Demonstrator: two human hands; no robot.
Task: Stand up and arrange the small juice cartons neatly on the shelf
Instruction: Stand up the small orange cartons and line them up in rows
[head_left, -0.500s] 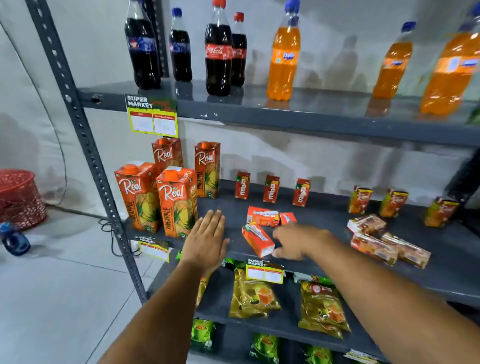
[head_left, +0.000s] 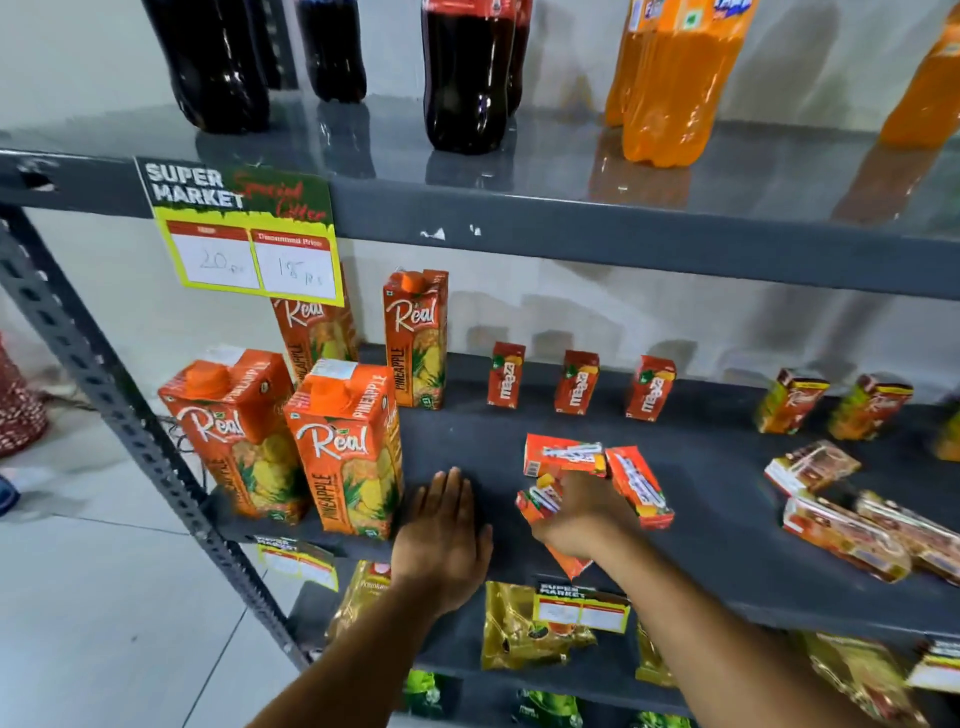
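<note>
Both forearms reach up from the bottom of the view to the front edge of the middle shelf. The left hand lies flat, palm down, fingers straight and together, resting on the bare shelf just beside the nearest tall pineapple juice box; it holds nothing. The right hand is curled, fingers bent inward, closed around a small juice carton near the front edge. That carton is tilted, its top end sticking out past the fingers toward the left and its lower corner showing below the palm, over the shelf's front lip.

Two more small cartons lie on their sides just behind and beside the right hand: a flat carton lying crosswise and a slanted carton to its right, close to the knuckles. Further back, along the rear edge of the shelf, three standing cartons are spaced apart in a row.

Toward the right end of the shelf, darker small cartons lie toppled near the front, with a few upright ones behind them. Dark and orange bottles stand on the shelf above.
</note>
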